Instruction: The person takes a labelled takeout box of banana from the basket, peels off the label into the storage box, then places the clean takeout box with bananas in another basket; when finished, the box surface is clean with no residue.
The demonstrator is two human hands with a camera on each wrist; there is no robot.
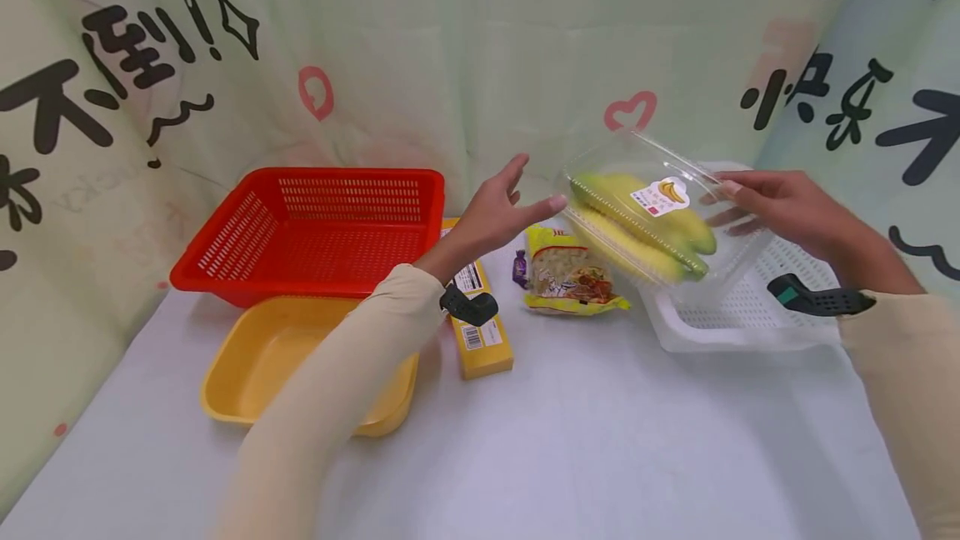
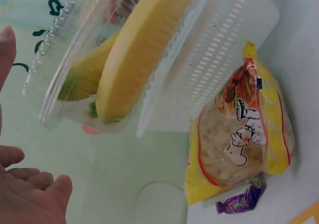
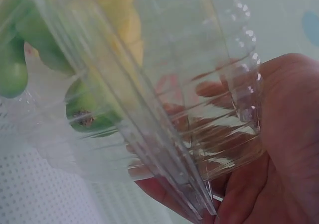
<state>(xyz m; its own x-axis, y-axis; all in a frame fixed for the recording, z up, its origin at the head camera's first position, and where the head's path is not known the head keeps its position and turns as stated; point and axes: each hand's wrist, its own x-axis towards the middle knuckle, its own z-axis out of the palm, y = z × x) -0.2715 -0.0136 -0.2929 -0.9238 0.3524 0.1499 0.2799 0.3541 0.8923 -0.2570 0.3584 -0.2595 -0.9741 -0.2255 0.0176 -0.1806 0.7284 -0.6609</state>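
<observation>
A clear plastic clamshell of bananas hangs tilted above the white basket, a round-edged label on its lid. My right hand grips its right end, the thumb on top and fingers beneath, seen through the plastic in the right wrist view. At the box's left end, my left hand is spread with fingers extended; in the left wrist view a gap shows between it and the box. Below lies a yellow noodle packet, with a small purple-wrapped candy beside it.
A red perforated basket stands at the back left, with a yellow tub in front of it, partly behind my left sleeve. A yellow carton lies right of the tub. Printed curtains hang behind the table.
</observation>
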